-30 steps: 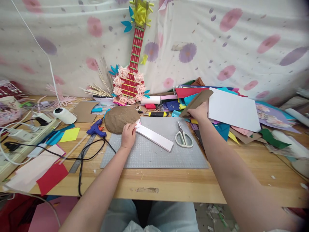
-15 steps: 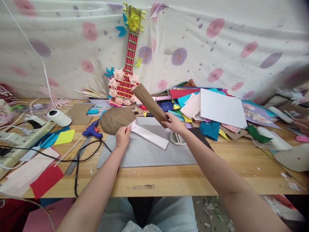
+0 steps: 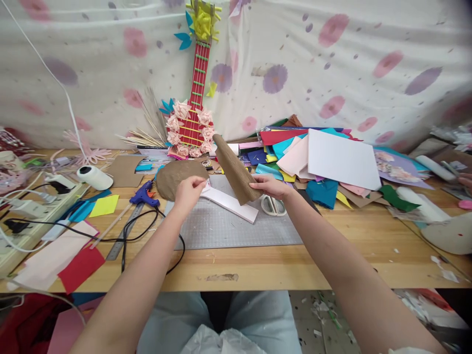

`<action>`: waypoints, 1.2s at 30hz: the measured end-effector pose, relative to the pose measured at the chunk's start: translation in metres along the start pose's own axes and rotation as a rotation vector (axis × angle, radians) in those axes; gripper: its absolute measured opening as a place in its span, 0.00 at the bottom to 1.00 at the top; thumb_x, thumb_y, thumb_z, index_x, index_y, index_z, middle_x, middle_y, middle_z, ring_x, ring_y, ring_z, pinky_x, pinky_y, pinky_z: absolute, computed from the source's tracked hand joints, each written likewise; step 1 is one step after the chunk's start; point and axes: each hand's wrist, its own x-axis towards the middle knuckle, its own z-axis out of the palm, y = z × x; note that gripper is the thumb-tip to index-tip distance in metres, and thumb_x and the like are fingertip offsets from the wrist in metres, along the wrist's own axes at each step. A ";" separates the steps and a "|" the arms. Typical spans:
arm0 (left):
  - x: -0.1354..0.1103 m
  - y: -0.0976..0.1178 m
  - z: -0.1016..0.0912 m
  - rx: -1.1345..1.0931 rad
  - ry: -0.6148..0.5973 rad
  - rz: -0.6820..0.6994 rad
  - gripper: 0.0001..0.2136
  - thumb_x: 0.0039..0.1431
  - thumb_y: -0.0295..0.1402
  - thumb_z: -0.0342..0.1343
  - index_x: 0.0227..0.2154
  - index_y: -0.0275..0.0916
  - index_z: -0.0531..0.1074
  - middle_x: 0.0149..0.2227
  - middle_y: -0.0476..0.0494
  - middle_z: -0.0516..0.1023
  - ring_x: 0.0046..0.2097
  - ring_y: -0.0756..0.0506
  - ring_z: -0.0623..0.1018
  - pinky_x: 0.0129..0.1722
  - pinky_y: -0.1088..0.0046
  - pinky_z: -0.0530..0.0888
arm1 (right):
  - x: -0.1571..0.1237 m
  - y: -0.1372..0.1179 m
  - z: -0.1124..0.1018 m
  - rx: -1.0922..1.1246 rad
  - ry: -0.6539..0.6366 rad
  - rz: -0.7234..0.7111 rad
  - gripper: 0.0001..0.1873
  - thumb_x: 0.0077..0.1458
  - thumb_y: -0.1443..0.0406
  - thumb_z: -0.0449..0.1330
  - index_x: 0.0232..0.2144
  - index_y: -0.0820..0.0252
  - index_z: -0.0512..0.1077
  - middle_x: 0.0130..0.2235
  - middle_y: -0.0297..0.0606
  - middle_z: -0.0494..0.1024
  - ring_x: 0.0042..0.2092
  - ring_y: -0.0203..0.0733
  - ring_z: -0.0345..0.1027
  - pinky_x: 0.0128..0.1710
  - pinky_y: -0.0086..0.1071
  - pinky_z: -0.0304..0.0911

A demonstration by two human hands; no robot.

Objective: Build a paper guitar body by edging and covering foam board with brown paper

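- The left hand [image 3: 189,189] was closed narrowly, its fingertips pinching the left end of the white strip [image 3: 233,204].
- The white strip lay slanted on the grey cutting mat [image 3: 228,228], with its other end just beside the scissors [image 3: 273,206].
- The right hand [image 3: 271,186] held the brown piece [image 3: 236,169] by its lower end, between the thumb and the fingers.
- The brown piece was lifted above the mat and above the white strip, tilted, with its far end pointing up toward the paper guitar [image 3: 193,110].
- A round brown disc [image 3: 176,173] lay at the back left corner of the mat, near the left hand.
- A blue glue gun [image 3: 143,196] lay on the wooden table [image 3: 332,255], left of the disc.
- A pile of coloured sheets [image 3: 342,158] lay behind the right hand.
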 end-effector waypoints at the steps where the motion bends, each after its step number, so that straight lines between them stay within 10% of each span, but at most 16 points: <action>1: -0.003 0.005 0.001 -0.025 -0.021 -0.085 0.15 0.52 0.45 0.54 0.22 0.37 0.74 0.20 0.48 0.70 0.29 0.46 0.72 0.31 0.71 0.68 | -0.001 -0.003 0.002 0.003 -0.034 -0.003 0.23 0.46 0.59 0.62 0.46 0.60 0.71 0.46 0.40 0.73 0.48 0.43 0.66 0.44 0.32 0.63; 7: -0.015 0.032 0.033 -0.863 -0.234 -0.488 0.15 0.49 0.43 0.60 0.34 0.37 0.71 0.29 0.45 0.76 0.30 0.48 0.76 0.32 0.73 0.72 | -0.005 -0.019 0.017 -0.194 -0.207 -0.055 0.24 0.44 0.57 0.65 0.45 0.57 0.71 0.43 0.35 0.73 0.45 0.41 0.65 0.45 0.34 0.60; 11: -0.013 0.040 0.049 -1.245 -0.133 -0.689 0.10 0.48 0.30 0.60 0.35 0.35 0.71 0.32 0.43 0.78 0.34 0.48 0.77 0.39 0.71 0.74 | 0.000 -0.020 0.026 -0.151 -0.306 -0.086 0.25 0.44 0.52 0.65 0.42 0.59 0.73 0.43 0.38 0.74 0.46 0.42 0.65 0.47 0.37 0.60; 15: -0.020 0.032 0.047 -1.292 -0.189 -0.763 0.06 0.47 0.26 0.57 0.30 0.33 0.73 0.29 0.43 0.79 0.32 0.46 0.78 0.41 0.67 0.75 | 0.015 -0.016 0.038 0.068 -0.001 -0.129 0.24 0.55 0.49 0.53 0.48 0.55 0.69 0.51 0.40 0.70 0.50 0.40 0.64 0.51 0.36 0.60; 22: -0.037 0.022 0.046 -1.244 -0.201 -0.699 0.12 0.44 0.25 0.59 0.35 0.33 0.73 0.35 0.41 0.79 0.37 0.45 0.78 0.43 0.66 0.74 | 0.033 -0.009 0.057 0.175 -0.157 0.167 0.17 0.50 0.63 0.61 0.44 0.60 0.70 0.45 0.40 0.76 0.43 0.40 0.70 0.48 0.35 0.64; 36: -0.069 0.003 0.031 -0.808 -0.121 -0.730 0.20 0.42 0.32 0.65 0.39 0.36 0.68 0.44 0.36 0.75 0.37 0.44 0.77 0.28 0.69 0.75 | 0.034 0.000 0.035 -1.191 0.220 -0.007 0.16 0.59 0.55 0.49 0.41 0.59 0.68 0.43 0.42 0.77 0.43 0.44 0.70 0.37 0.30 0.58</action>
